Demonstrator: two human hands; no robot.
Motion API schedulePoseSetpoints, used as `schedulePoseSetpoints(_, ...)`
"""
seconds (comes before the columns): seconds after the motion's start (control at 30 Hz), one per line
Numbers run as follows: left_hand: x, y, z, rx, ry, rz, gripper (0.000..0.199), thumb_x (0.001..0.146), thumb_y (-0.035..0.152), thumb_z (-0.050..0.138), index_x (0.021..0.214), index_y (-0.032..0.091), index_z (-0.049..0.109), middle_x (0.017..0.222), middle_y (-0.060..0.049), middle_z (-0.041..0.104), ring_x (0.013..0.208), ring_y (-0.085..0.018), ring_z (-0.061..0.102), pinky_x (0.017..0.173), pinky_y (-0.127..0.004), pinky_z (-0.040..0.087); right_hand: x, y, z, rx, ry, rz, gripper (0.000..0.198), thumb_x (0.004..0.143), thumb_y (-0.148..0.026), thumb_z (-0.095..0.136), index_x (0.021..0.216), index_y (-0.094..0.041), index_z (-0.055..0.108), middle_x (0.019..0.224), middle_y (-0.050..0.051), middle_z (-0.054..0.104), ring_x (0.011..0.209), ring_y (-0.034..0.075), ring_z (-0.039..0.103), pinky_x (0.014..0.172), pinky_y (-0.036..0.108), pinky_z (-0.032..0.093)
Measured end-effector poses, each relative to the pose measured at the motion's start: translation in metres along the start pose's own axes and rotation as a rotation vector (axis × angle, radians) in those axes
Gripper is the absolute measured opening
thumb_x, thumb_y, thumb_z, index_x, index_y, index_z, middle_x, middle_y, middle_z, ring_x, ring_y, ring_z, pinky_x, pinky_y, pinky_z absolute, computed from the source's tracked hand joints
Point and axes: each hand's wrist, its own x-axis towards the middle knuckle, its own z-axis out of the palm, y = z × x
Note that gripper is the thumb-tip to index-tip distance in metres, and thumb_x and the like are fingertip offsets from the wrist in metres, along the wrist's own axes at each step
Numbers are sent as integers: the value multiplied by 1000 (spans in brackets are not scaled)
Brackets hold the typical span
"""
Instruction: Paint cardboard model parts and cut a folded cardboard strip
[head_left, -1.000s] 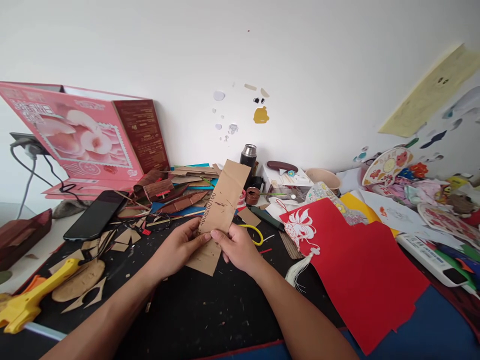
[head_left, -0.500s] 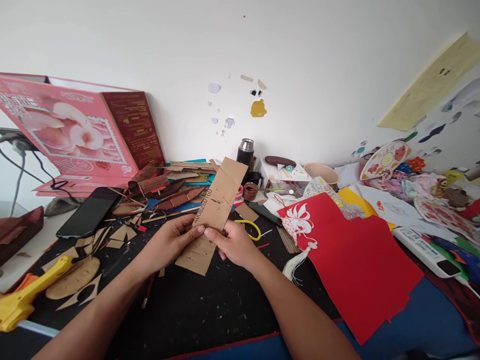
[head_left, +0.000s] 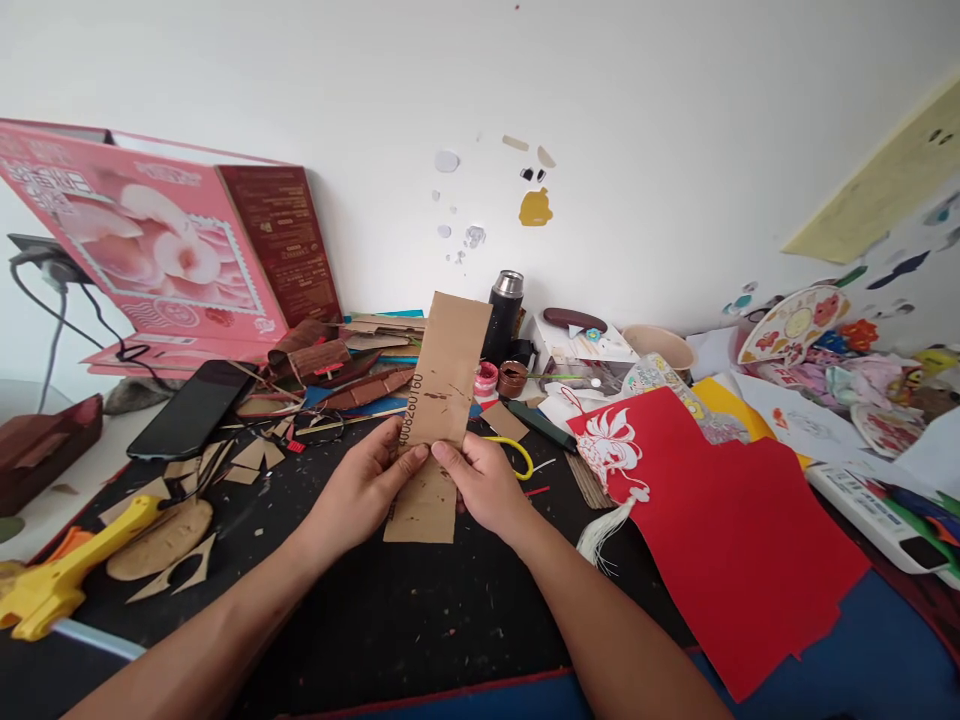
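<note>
Both of my hands hold a long brown cardboard strip (head_left: 442,385) upright above a black work mat (head_left: 390,620). My left hand (head_left: 364,490) pinches its left edge near the middle. My right hand (head_left: 484,482) pinches the right edge at the same height. Printed digits run along the strip's left side. Its lower end hangs just above the mat, between my two wrists.
A black phone (head_left: 191,408) and cardboard scraps lie at the left, with a yellow glue gun (head_left: 71,575) nearer. A red paper sheet (head_left: 720,530) with a white cut-out covers the right. A black flask (head_left: 504,312), paint pots and yellow-handled scissors (head_left: 517,455) sit behind my hands.
The cardboard strip has turned from a rightward tilt to nearly upright. Both hands kept their grip and shifted slightly with the view.
</note>
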Motion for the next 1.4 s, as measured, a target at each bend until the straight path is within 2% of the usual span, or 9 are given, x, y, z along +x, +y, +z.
schedulePoseSetpoints(0.1, 0, 0, 1, -40, 1, -22, 69, 84, 61, 83, 136, 20, 64, 139, -15, 74, 118, -36, 73, 95, -45, 63, 1, 1, 1, 30, 0, 34, 59, 93, -75, 65, 109, -19, 73, 65, -4, 56, 43, 11, 49, 37, 23, 40)
schedulePoseSetpoints(0.2, -3, -1, 1, -130, -21, -69, 67, 85, 60, 83, 138, 23, 65, 143, -13, 72, 124, -35, 71, 99, -44, 60, 3, 0, -2, 173, -32, 104, 65, 83, -81, 72, 104, -19, 72, 65, -3, 60, 44, 12, 52, 37, 23, 43)
schedulePoseSetpoints(0.37, -13, -3, -2, -396, -183, -204, 73, 81, 63, 85, 144, 32, 64, 143, -10, 71, 127, -34, 70, 99, -42, 58, 5, -3, -11, 390, 29, 111, 64, 75, -81, 81, 92, -21, 66, 50, -9, 50, 35, 9, 43, 32, 22, 39)
schedulePoseSetpoints(0.47, -14, -4, -2, -429, -250, -245, 77, 82, 57, 87, 150, 34, 59, 145, -11, 70, 124, -32, 71, 97, -40, 57, 5, -3, -12, 413, -6, 98, 61, 76, -76, 83, 92, -20, 66, 53, -8, 56, 33, 9, 43, 32, 22, 38)
schedulePoseSetpoints(0.63, -11, -4, 2, -234, -333, -76, 88, 79, 60, 88, 154, 31, 54, 145, -13, 66, 122, -32, 67, 103, -44, 53, 7, -3, -10, 437, -64, 41, 58, 76, -72, 86, 89, -19, 67, 47, -12, 43, 33, 7, 38, 34, 20, 36)
schedulePoseSetpoints(0.77, -11, -1, 5, -62, -292, -43, 97, 79, 58, 89, 160, 30, 43, 127, -10, 69, 108, -29, 68, 101, -47, 52, 9, -1, -10, 433, -99, 22, 53, 81, -68, 85, 93, -19, 69, 52, -9, 49, 38, 7, 40, 35, 19, 30)
schedulePoseSetpoints(0.93, -12, 1, 7, -78, -298, -21, 96, 78, 58, 90, 157, 29, 43, 121, -9, 68, 107, -28, 67, 98, -46, 53, 9, 1, -10, 427, -106, 28, 51, 84, -66, 83, 101, -19, 71, 54, -9, 51, 38, 8, 39, 35, 19, 29)
schedulePoseSetpoints(1.3, -14, 4, 6, -31, -260, -36, 95, 79, 56, 89, 159, 29, 45, 126, -11, 71, 109, -31, 69, 100, -48, 54, 6, -6, -8, 390, -92, 39, 53, 83, -69, 81, 98, -19, 71, 53, -9, 49, 39, 7, 39, 36, 19, 28)
schedulePoseSetpoints(1.4, -13, 6, 5, -38, -264, -34, 81, 85, 54, 84, 155, 30, 54, 131, -11, 73, 115, -32, 69, 103, -47, 54, 7, -8, -8, 379, -56, 69, 56, 80, -72, 81, 97, -19, 69, 50, -11, 44, 37, 7, 35, 35, 19, 27)
